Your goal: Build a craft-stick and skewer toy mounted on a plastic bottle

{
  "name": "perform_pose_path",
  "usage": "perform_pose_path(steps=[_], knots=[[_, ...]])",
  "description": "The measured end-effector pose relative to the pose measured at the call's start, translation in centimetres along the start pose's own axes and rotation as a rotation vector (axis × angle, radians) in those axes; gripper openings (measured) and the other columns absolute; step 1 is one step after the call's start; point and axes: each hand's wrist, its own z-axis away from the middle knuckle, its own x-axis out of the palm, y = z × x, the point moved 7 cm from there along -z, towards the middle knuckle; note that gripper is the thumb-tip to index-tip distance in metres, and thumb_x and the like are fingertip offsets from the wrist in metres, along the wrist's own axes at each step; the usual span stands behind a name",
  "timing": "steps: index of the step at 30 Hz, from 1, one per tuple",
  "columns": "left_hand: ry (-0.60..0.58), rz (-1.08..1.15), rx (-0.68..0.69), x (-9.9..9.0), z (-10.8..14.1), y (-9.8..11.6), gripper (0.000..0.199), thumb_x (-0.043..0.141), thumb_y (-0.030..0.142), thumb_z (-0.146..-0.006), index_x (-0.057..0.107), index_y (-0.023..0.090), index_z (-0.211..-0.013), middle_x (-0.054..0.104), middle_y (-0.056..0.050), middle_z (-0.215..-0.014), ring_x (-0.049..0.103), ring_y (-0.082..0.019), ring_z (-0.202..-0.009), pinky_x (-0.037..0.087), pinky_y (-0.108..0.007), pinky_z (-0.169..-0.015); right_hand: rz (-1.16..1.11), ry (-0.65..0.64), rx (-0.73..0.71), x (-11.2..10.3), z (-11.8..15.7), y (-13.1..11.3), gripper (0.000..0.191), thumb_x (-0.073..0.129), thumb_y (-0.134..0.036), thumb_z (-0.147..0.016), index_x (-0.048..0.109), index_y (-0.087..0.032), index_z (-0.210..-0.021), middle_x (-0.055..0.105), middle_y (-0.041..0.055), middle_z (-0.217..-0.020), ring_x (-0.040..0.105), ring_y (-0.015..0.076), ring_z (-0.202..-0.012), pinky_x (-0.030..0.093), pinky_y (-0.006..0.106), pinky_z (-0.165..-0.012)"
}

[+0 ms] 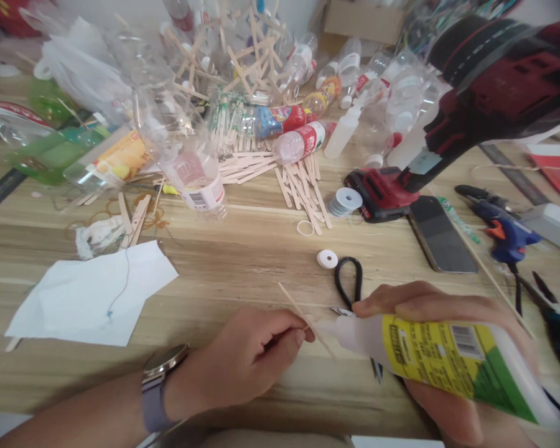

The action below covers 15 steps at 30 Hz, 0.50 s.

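Observation:
My left hand (256, 348), with a watch on its wrist, pinches a thin wooden stick (295, 301) between thumb and forefinger. The stick slants above the table. My right hand (429, 305) is wrapped around a glue bottle (438, 354) with a yellow and green label. The bottle lies nearly level, its nozzle pointing left at the stick, close to my left fingertips. Whether the nozzle touches the stick I cannot tell. Black-handled scissors (349, 280) lie partly hidden behind the bottle. A small white spool (327, 259) sits beside their handle.
A red and black power tool (490, 93) stands at the right, near a phone (441, 233) and a blue glue gun (511, 239). Loose craft sticks (301, 186) and several plastic bottles (303, 142) crowd the back. White paper (88, 292) lies at the left.

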Motion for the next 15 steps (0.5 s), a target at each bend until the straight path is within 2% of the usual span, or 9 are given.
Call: perform_pose_path(steps=[8, 12, 15], knots=[[0.021, -0.004, 0.018, -0.09, -0.1, 0.17, 0.028, 0.043, 0.024, -0.097, 0.069, 0.017, -0.096, 0.065, 0.002, -0.07, 0.053, -0.01, -0.06, 0.038, -0.02, -0.058, -0.014, -0.005, -0.003, 0.19, 0.24, 0.08, 0.052, 0.083, -0.052, -0.068, 0.07, -0.021, -0.108, 0.077, 0.0049, -0.087, 0.073, 0.0237, -0.069, 0.061, 0.034, -0.06], [0.029, 0.003, -0.02, -0.21, -0.06, 0.14, 0.026, 0.044, 0.025, -0.096, 0.069, 0.016, -0.092, 0.053, 0.005, -0.062, 0.045, -0.009, -0.054, 0.034, -0.021, -0.052, -0.018, -0.017, -0.009, 0.29, 0.2, 0.04, 0.05, 0.081, -0.052, -0.071, 0.069, -0.022, -0.109, 0.077, 0.0047, -0.088, 0.073, 0.0223, -0.071, 0.061, 0.032, -0.063], [0.009, 0.016, -0.042, -0.14, -0.12, 0.04, 0.026, 0.044, 0.025, -0.095, 0.067, 0.016, -0.088, 0.046, 0.007, -0.058, 0.038, -0.008, -0.05, 0.031, -0.022, -0.051, 0.011, -0.02, -0.009, 0.37, 0.21, 0.05, 0.056, 0.086, -0.051, -0.065, 0.068, -0.022, -0.109, 0.076, 0.0057, -0.086, 0.073, 0.0239, -0.069, 0.061, 0.034, -0.062]])
